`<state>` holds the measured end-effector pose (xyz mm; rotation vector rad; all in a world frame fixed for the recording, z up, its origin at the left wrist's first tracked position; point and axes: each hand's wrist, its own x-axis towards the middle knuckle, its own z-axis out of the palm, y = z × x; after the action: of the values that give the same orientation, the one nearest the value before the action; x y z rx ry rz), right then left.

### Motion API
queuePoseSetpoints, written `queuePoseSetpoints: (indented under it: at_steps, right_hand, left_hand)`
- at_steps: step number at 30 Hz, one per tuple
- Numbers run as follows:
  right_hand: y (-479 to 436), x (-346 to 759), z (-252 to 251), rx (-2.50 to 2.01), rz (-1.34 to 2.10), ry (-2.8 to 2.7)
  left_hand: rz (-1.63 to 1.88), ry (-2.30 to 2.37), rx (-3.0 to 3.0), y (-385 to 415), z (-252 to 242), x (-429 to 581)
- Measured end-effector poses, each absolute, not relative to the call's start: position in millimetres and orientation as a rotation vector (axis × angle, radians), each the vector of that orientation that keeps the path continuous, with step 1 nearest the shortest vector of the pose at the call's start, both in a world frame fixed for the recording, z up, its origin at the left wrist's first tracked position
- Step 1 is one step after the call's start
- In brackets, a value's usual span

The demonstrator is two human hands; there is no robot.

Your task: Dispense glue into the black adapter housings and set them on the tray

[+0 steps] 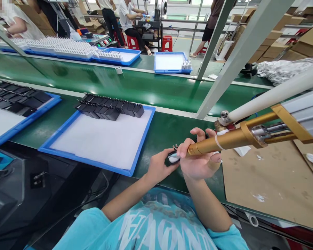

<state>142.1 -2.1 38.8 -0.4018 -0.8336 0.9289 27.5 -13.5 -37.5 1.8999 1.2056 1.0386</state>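
Hands meet low at the table edge: the left hand (160, 166) is closed on a small black plug (173, 157) with two metal prongs up and a pale face, and the right hand (198, 156) is wrapped round the tip of a gold metal tool (224, 140), a smooth tube that hangs from a grey rail at the right, its nose touching the plug. Both arms come out of turquoise sleeves. Under the hands runs a glossy green bench (169, 128); just right of them lies one flat brown cardboard sheet (263, 184), scuffed with white flecks. Left of the hands sits a blue plastic tray (94, 158) lined with white foam, two rows of boxy black plugs (109, 107) along its far edge, too tightly packed to count. A second blue tray (5, 137) at far left holds more black rows. Beyond a white strip runs a shiny green belt (94, 78) with one small white piece on it. On the far side are two more blue trays: a long tray (130, 59) crowded with white plugs and a square tray (172, 62) with a few in its corner. Three red stools (167, 42) stand behind, among people and stacked cartons.
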Motion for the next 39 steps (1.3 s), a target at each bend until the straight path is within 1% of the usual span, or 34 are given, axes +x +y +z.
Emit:
queuePoseSetpoints:
  at_steps: [4,10,15,17,22,25,32,35,39]
  right_hand:
    - [1,143,36,-0.401,0.907,-0.851]
    - [3,148,32,-0.484,0.879,-0.842]
    - [3,154,29,-0.478,0.861,-0.829]
    - [3,157,29,-0.475,0.852,-0.823]
    - [3,162,28,-0.456,0.838,-0.779]
    - [3,166,28,-0.463,0.834,-0.783]
    - [2,170,26,-0.473,0.826,-0.793]
    - [2,170,25,-0.486,0.821,-0.779]
    - [2,172,25,-0.503,0.827,-0.752]
  left_hand:
    - [0.959,1.323,1.920,-12,-36,24]
    - [0.895,1.378,1.930,-7,-40,16]
    - [0.676,1.378,1.980,3,-46,4]
    - [0.647,1.326,1.961,7,-46,0]
    - [0.652,1.167,1.811,16,-41,-1]
    - [0.723,1.099,1.790,17,-40,4]
    - [0.997,1.064,2.314,10,-45,7]
    - [1.020,1.019,2.420,9,-49,8]
    - [0.962,1.017,2.481,8,-50,10]
